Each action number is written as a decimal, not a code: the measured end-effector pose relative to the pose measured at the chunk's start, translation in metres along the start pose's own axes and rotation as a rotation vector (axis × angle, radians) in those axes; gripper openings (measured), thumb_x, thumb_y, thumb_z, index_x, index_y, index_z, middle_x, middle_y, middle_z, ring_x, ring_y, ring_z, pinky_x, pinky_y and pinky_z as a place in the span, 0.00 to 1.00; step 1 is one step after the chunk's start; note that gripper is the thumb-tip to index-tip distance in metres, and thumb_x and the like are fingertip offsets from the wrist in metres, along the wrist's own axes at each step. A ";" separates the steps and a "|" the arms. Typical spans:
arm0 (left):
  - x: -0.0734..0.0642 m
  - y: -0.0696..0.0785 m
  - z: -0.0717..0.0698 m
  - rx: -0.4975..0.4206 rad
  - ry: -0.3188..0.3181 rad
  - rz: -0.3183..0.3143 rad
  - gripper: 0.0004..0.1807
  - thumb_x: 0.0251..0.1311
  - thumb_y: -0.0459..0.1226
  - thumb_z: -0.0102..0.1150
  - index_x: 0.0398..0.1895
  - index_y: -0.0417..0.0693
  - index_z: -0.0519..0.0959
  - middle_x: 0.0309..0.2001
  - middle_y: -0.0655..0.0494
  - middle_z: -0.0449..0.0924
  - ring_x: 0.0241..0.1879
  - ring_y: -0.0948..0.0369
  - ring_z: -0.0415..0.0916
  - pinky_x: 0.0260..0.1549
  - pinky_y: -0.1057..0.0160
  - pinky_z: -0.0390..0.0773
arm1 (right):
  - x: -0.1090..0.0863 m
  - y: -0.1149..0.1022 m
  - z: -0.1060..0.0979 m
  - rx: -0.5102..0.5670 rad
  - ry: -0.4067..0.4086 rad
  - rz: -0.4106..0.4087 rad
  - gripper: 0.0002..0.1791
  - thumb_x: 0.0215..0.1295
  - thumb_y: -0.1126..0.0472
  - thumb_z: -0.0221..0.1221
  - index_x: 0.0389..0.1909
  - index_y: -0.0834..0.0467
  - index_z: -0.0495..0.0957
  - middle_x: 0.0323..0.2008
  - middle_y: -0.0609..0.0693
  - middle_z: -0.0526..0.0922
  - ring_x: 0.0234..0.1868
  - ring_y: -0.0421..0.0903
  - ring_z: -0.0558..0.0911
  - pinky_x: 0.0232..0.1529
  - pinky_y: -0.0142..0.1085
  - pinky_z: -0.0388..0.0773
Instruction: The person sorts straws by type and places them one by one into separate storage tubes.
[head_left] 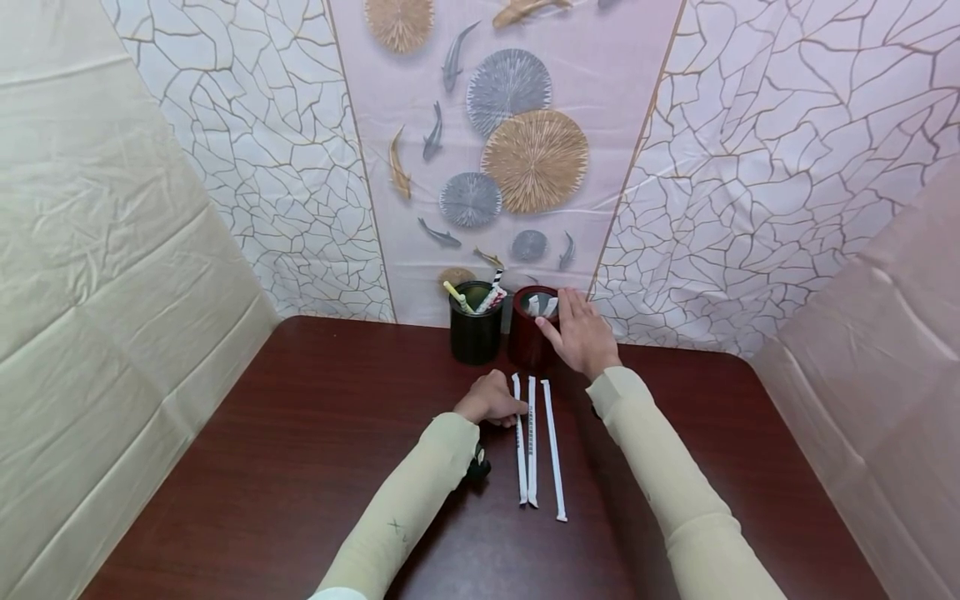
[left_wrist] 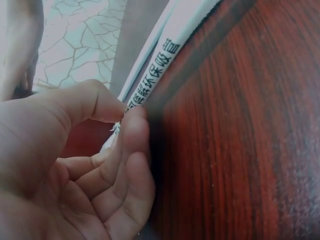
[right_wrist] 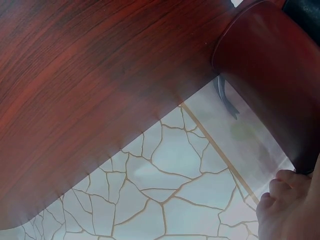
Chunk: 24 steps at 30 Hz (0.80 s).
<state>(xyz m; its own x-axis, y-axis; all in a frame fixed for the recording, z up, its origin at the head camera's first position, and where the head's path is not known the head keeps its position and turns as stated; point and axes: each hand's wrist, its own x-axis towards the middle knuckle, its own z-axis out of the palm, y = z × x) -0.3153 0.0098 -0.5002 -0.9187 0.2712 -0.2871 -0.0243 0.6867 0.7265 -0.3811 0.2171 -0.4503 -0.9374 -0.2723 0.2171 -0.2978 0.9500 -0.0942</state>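
Observation:
Three paper-wrapped drinking straws lie lengthwise on the table. My left hand (head_left: 491, 400) pinches the leftmost straw (head_left: 522, 467) between thumb and forefinger; the left wrist view shows dark printed characters on a wrapped straw (left_wrist: 155, 70). Beside it lie the middle straw (head_left: 532, 475) and, a little apart, the right straw (head_left: 556, 458). With fingers extended, my right hand (head_left: 585, 337) rests against the right side of a dark red cup (head_left: 527, 346), near its rim. White strips stand inside that cup. In the right wrist view, fingers (right_wrist: 282, 192) show by the cup's rim.
A black cup (head_left: 475, 337) stands just left of the red one, holding a yellow stick and patterned pieces. Behind both cups hangs a patterned cloth (head_left: 480, 150). The dark wooden table (head_left: 300, 450) ends close behind the cups, and fabric walls stand at both sides.

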 end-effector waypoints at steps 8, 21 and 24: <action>-0.006 -0.001 -0.006 -0.050 -0.026 0.030 0.18 0.64 0.39 0.69 0.18 0.38 0.88 0.20 0.49 0.87 0.18 0.62 0.81 0.27 0.60 0.88 | 0.000 0.001 0.000 0.010 0.011 -0.006 0.49 0.83 0.31 0.33 0.84 0.69 0.47 0.84 0.68 0.52 0.85 0.63 0.52 0.84 0.57 0.52; -0.010 -0.007 -0.025 -0.129 -0.022 0.064 0.17 0.67 0.40 0.68 0.20 0.42 0.88 0.20 0.53 0.86 0.20 0.63 0.83 0.35 0.54 0.91 | -0.001 0.000 -0.001 0.003 -0.015 0.006 0.50 0.83 0.30 0.32 0.84 0.68 0.45 0.84 0.67 0.50 0.86 0.63 0.51 0.85 0.57 0.51; -0.010 -0.008 -0.032 -0.153 -0.018 0.064 0.17 0.68 0.41 0.68 0.21 0.42 0.88 0.20 0.54 0.87 0.21 0.64 0.83 0.36 0.55 0.91 | -0.001 0.000 -0.001 0.002 -0.013 0.004 0.50 0.83 0.30 0.31 0.84 0.68 0.45 0.84 0.67 0.51 0.86 0.63 0.51 0.85 0.57 0.51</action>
<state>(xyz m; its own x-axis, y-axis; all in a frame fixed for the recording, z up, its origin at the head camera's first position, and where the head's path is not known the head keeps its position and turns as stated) -0.3190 -0.0197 -0.4832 -0.9130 0.3242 -0.2477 -0.0272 0.5575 0.8298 -0.3803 0.2178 -0.4493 -0.9410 -0.2701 0.2038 -0.2939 0.9510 -0.0966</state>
